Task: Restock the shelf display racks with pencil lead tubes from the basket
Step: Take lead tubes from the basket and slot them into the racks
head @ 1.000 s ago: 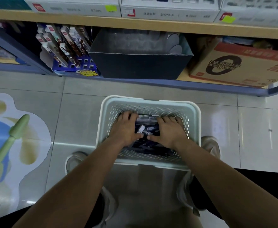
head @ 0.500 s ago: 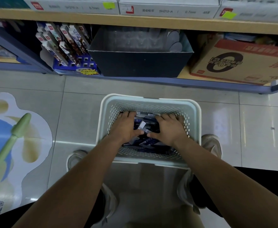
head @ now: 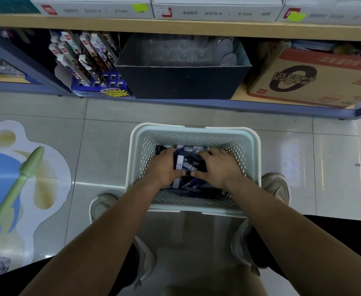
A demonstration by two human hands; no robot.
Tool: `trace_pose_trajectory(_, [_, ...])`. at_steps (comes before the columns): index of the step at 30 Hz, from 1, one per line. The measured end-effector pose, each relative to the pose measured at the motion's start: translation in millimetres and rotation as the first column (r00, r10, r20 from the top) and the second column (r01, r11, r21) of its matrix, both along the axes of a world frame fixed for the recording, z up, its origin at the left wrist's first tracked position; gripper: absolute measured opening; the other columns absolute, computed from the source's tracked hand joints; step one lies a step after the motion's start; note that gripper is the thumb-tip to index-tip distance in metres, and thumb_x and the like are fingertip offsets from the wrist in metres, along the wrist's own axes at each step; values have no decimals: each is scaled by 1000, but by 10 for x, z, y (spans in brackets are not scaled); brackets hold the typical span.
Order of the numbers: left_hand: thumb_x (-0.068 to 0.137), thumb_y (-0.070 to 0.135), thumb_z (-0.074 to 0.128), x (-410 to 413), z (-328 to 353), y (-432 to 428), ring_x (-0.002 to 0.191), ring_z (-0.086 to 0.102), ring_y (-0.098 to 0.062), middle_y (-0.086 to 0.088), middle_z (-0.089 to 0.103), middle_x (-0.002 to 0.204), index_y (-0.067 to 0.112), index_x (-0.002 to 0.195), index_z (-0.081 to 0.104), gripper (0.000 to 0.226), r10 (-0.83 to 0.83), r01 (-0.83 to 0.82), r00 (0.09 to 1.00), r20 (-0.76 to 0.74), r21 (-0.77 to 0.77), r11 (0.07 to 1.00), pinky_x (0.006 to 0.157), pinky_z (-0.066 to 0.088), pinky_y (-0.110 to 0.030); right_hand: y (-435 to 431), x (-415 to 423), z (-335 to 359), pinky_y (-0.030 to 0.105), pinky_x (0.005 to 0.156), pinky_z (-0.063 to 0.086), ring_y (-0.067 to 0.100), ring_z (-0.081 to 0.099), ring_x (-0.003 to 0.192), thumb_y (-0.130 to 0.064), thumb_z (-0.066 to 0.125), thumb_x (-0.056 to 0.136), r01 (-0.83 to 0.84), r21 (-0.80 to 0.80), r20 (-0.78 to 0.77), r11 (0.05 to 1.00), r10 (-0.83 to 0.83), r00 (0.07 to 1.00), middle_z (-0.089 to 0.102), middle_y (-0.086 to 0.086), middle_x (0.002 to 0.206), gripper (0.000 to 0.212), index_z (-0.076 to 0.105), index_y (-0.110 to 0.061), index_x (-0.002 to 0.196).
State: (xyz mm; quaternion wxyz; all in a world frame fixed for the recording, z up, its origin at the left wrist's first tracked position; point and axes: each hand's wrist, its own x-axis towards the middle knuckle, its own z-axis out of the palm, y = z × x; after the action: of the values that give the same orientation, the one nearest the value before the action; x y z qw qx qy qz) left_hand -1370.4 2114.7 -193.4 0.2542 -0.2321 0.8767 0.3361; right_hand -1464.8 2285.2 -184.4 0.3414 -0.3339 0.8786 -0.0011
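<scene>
A pale perforated basket point(head: 194, 130) stands on the floor tiles between my feet. It holds a heap of dark blue pencil lead tubes point(head: 188, 162) with white labels. Both hands are down inside it. My left hand point(head: 164, 167) curls round a bunch of tubes from the left, thumb pressed on a white "HB 0.7" label. My right hand point(head: 218, 167) closes on the same bunch from the right, its thumb tip almost meeting the left thumb. On the low shelf ahead stands a blue display rack point(head: 89, 67) with several packs leaning in its slots.
A dark open cardboard bin point(head: 181, 80) sits right of the rack. An orange-brown carton point(head: 316, 80) fills the shelf's right end. White stock boxes point(head: 215, 9) line the shelf above. A floor sticker point(head: 15, 178) lies left. My shoes point(head: 275, 186) flank the basket.
My hands have drawn closer together and gathered tubes between them; more tubes now stand bunched up between my thumbs. The view has shifted slightly.
</scene>
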Motion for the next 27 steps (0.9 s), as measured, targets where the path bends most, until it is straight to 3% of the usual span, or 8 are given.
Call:
trace_pose_trajectory(5, [83,29,81,9,-4,16,112,61,-19,1,65,122,18,137,53,62,87,-87,996,4,136,987,89,48,-27,10,11,22,48,111,26,30,37,136,-77,44,85,-73,45,-29,996,74,997,48,9,145,80,43,-22,143])
trace_pose_trajectory(10, [85,31,79,41,-5,31,113,60,-19,0,66,124,18,136,54,58,150,-146,989,-16,131,981,90,46,-27,20,-74,13,42,111,34,29,40,130,-83,48,79,-110,54,68,992,106,992,55,8,138,88,45,-21,141])
trace_pose_trajectory(15, [84,24,80,51,-40,135,112,60,-21,-3,64,125,14,133,59,54,262,-250,964,-45,180,951,98,49,-34,10,-81,31,38,103,39,28,45,121,-83,53,76,-136,46,37,990,134,990,59,4,131,83,53,-22,133])
trace_pose_trajectory(21, [81,26,83,55,-49,179,114,54,-21,-6,51,129,8,133,61,59,363,-353,929,-70,120,928,97,40,-24,-1,-84,57,35,103,38,29,46,127,-75,59,79,-64,-35,31,997,65,997,58,2,137,78,52,-26,139])
trace_pose_trajectory(23, [81,26,83,57,-48,179,108,59,-19,-4,60,125,9,128,64,53,373,-362,925,-65,142,921,95,45,-26,2,-88,35,34,98,42,28,52,121,-76,56,80,-18,-62,30,998,20,999,63,4,130,73,55,-28,134])
trace_pose_trajectory(27, [87,25,77,85,-9,165,83,68,-18,-2,75,98,17,113,71,28,322,-316,946,-35,113,942,77,54,-29,-13,-110,44,30,79,50,22,66,98,-77,57,79,108,-131,59,985,-101,993,73,0,106,65,63,-32,125])
